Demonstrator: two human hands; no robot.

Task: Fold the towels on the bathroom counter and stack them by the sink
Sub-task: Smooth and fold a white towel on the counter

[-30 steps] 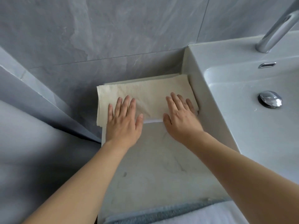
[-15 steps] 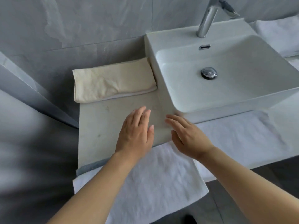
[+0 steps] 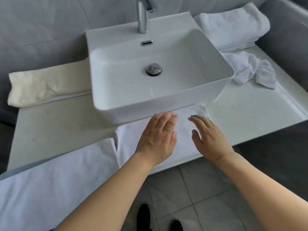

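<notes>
Towel (image 3: pixel 70 179) white, flat under both hands | left hand (image 3: pixel 156 139) spread | right hand (image 3: pixel 210 139) spread | sink (image 3: pixel 216 67) beyond fingertips, holds only drain plug (image 3: pixel 153 69)

The pale, glossy stone tabletop (image 3: pixel 250 114) carries a white rectangular ceramic basin (image 3: pixel 216 90) near its middle. Left of the basin, touching its side, lies a folded cream towel (image 3: pixel 45 85). A large white terry towel (image 3: pixel 66 172) is spread along the front edge and hangs over it. At the back right sits a folded white towel stack (image 3: pixel 233 25), with a crumpled white cloth (image 3: pixel 250 69) just in front of it.
</notes>
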